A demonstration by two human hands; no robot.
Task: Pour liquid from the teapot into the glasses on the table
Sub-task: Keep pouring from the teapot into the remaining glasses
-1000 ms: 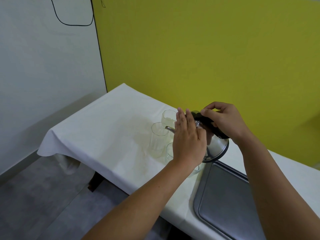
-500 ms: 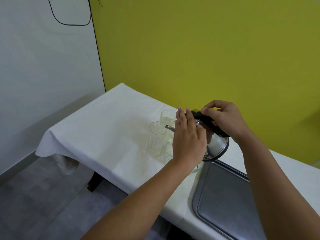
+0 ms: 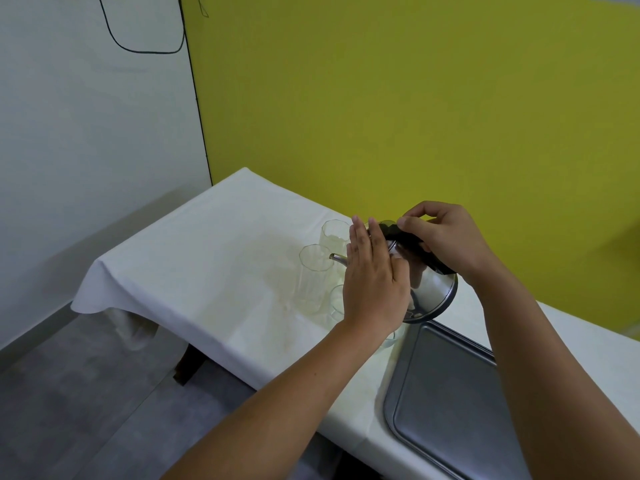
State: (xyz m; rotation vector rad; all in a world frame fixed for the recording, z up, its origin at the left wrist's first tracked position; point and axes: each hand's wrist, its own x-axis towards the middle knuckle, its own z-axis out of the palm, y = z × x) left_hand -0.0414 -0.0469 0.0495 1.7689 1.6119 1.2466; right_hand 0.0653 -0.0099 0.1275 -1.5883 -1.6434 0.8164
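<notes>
A shiny steel teapot (image 3: 433,292) with a black handle is tipped to the left, its spout (image 3: 337,258) over the rim of a tall clear glass (image 3: 313,278). My right hand (image 3: 446,237) grips the black handle. My left hand (image 3: 374,275) lies flat against the teapot's lid side, fingers straight and together. A second clear glass (image 3: 334,233) stands behind the tall one. A third glass (image 3: 337,301) stands nearer to me, mostly hidden by my left hand. No stream of liquid shows.
The table carries a white cloth (image 3: 194,271) with faint yellowish stains left of the glasses. A grey metal tray (image 3: 450,396) lies at the near right. A yellow wall runs behind the table, a white wall with a black cable on the left.
Hands, teapot and glasses keep the same pose; only the camera view has shifted slightly.
</notes>
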